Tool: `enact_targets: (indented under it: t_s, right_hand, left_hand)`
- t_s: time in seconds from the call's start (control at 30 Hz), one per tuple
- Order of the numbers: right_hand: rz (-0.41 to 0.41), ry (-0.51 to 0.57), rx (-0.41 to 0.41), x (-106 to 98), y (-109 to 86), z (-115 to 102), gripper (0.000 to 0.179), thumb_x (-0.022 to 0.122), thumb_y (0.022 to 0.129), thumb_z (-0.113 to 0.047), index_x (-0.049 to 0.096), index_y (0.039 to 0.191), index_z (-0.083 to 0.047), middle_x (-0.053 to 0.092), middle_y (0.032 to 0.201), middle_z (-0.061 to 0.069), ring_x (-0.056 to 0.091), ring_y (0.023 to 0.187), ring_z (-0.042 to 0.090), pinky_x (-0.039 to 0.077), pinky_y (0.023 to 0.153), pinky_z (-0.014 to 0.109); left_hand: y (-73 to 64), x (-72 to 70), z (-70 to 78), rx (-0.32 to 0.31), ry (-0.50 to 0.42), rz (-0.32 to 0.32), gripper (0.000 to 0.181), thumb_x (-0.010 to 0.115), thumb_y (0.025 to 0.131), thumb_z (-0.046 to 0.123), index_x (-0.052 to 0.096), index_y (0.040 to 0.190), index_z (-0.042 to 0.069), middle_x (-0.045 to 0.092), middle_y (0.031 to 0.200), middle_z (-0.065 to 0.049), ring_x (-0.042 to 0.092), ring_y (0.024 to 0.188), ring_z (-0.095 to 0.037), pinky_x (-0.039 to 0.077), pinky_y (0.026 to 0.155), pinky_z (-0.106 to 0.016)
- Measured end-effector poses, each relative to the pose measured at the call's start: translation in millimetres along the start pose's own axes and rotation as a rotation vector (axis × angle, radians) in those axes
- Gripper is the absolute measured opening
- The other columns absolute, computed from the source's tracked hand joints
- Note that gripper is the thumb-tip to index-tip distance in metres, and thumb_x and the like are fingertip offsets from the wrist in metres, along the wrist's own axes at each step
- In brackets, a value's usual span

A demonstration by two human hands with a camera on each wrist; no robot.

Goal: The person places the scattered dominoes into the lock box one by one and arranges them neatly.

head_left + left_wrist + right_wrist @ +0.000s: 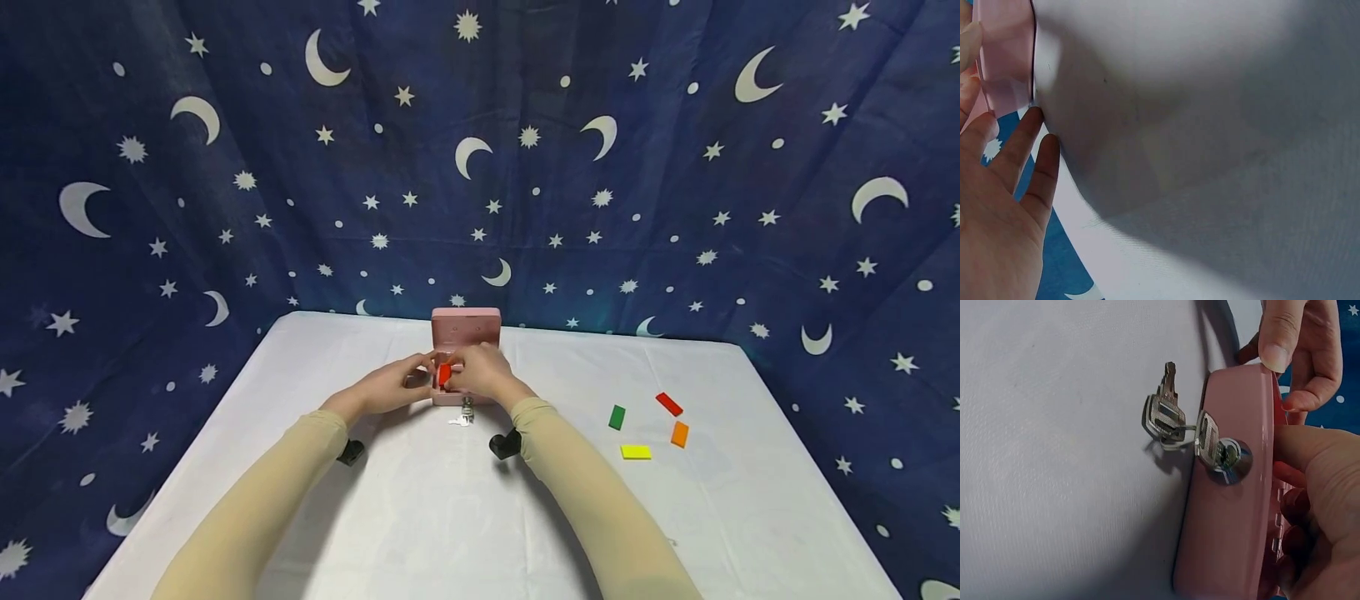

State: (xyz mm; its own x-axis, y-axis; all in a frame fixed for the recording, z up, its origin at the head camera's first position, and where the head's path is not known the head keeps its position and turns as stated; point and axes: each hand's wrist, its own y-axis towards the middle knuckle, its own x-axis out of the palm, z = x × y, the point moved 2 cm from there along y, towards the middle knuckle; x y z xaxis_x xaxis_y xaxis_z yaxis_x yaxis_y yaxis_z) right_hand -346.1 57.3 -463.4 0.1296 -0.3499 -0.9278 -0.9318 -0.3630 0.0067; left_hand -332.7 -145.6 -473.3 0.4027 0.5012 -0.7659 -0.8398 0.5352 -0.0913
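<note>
Pinching a red block (445,375) inside the open pink box (1225,531) with the right hand (483,371). Touching its left end with the spread-fingered left hand (386,387).

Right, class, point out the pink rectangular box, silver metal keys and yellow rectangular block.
Pink rectangular box (1225,519), right wrist view: front wall.
Silver metal keys (1164,420), right wrist view: one key's head.
Yellow rectangular block (636,452), head view: top face.

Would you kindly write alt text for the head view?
A right hand holds a red block in an open pink box on a white table; the left hand touches the box. Four coloured blocks lie at right.
</note>
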Motion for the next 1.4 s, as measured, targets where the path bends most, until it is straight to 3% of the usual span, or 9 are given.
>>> enact_targets:
  t_s: [0.33, 0.57, 0.77, 1.4]
  right_hand:
    - [-0.023, -0.005, 0.058, 7, 3.4, -2, 0.040, 0.083, 0.083, -0.036, 0.075, 0.119, -0.020, 0.072, 0.119, -0.001, 0.059, 0.113, 0.024, 0.042, 0.101, 0.044]
    - [-0.022, -0.019, 0.071, 7, 3.8, -5, 0.040, 0.083, 0.083, -0.034, 0.075, 0.120, -0.021, 0.073, 0.119, -0.002, 0.059, 0.109, 0.024, 0.042, 0.098, 0.043]
    - [-0.040, -0.009, 0.079, 9, 5.6, -6, 0.042, 0.082, 0.084, -0.035, 0.074, 0.122, -0.021, 0.073, 0.118, -0.005, 0.060, 0.108, 0.021, 0.043, 0.098, 0.041]
    - [-0.039, -0.012, 0.028, 11, 4.6, -6, 0.038, 0.077, 0.089, -0.036, 0.073, 0.123, -0.021, 0.073, 0.118, -0.006, 0.064, 0.107, 0.019, 0.047, 0.093, 0.039]
  left_hand:
    - [1.1, 0.8, -5.1, 0.044, -0.032, 0.004, 0.034, 0.068, 0.097, 0.037, 0.055, 0.123, 0.020, 0.038, 0.161, 0.001, 0.051, 0.136, -0.025, 0.036, 0.113, -0.051]
    - [2.0, 1.3, -5.3, 0.052, -0.032, 0.008, 0.034, 0.068, 0.097, 0.036, 0.054, 0.123, 0.018, 0.046, 0.155, -0.003, 0.053, 0.135, -0.025, 0.038, 0.112, -0.049]
    - [2.1, 1.3, -4.2, 0.068, -0.034, 0.005, 0.032, 0.067, 0.098, 0.033, 0.054, 0.123, 0.016, 0.042, 0.158, -0.001, 0.052, 0.135, -0.025, 0.037, 0.113, -0.049]
    - [0.8, 0.3, -2.1, 0.063, -0.012, 0.008, 0.034, 0.069, 0.098, 0.036, 0.055, 0.125, 0.020, 0.046, 0.155, -0.003, 0.050, 0.137, -0.025, 0.037, 0.113, -0.050]
